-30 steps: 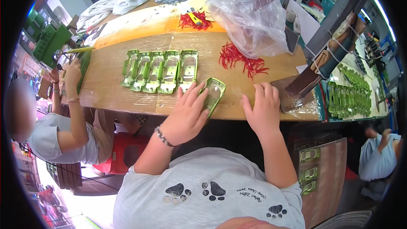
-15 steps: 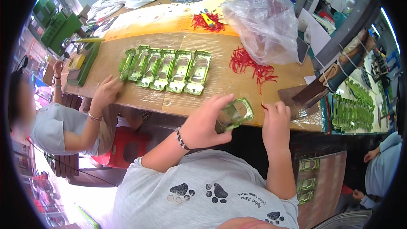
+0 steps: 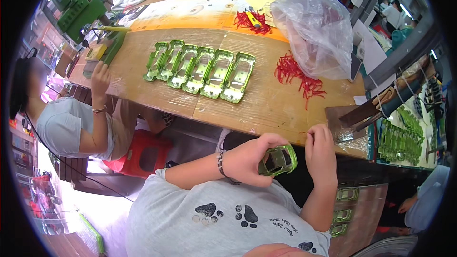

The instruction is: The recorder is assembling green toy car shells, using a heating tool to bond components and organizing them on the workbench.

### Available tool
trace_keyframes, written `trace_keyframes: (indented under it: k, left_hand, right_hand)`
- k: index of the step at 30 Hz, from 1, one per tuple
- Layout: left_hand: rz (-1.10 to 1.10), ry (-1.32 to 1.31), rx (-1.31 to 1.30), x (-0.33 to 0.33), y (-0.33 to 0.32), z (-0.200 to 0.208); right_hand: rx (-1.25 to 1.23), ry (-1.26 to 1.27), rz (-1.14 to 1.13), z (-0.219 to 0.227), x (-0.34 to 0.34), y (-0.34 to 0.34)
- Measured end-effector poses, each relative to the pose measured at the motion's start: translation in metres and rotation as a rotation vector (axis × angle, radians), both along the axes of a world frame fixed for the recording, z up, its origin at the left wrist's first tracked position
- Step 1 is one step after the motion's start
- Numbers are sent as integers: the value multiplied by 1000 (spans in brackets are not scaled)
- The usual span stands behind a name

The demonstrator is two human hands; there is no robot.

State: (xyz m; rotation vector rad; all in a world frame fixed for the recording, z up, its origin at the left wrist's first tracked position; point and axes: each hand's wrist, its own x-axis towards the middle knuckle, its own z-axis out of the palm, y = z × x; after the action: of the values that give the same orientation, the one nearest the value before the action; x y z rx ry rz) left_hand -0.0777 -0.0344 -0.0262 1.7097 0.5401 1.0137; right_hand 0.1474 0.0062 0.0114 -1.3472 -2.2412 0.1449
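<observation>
My left hand [image 3: 248, 161] is closed around a shiny green toy car body shell [image 3: 289, 165], held in front of my shirt below the table edge. Its window openings show. Just right of the shell, my right hand [image 3: 321, 151] pinches a thin red strip [image 3: 303, 132], of which only a short end shows. A row of several similar green car shells [image 3: 236, 77] lies on the brown-covered table [image 3: 162, 97]. Farther right on the table is a loose pile of red strips [image 3: 296, 74].
A clear plastic bag [image 3: 316, 38] slumps behind the red pile. A yellow cutter [image 3: 254, 19] rests on more red strips. At left, a co-worker's hand [image 3: 100, 81] is by a green hand press [image 3: 114, 47], above a red stool [image 3: 143, 154]. A bound bar [image 3: 376, 102] juts in at right.
My left hand has drawn the car shell nearer my body and turned it. My right hand still pinches the strip. The co-worker's hand has moved from the shell row to the press.
</observation>
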Motion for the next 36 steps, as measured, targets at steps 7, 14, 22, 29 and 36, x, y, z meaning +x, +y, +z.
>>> trace_keyframes:
  k: [7, 14, 22, 29, 36]
  left_hand:
    - [68, 289, 153, -1, 8, 21]
    - [91, 321, 260, 8, 6, 21]
    - [162, 362, 347, 10, 9, 21]
    - [179, 328, 375, 9, 18, 21]
    - [210, 384, 381, 9, 15, 28]
  right_hand:
    - [49, 447, 146, 24, -9, -39]
    - [137, 516, 5, 14, -10, -54]
    - [39, 616, 96, 6, -14, -52]
    - [164, 600, 136, 10, -18, -47]
    - [197, 609, 136, 5, -16, -49]
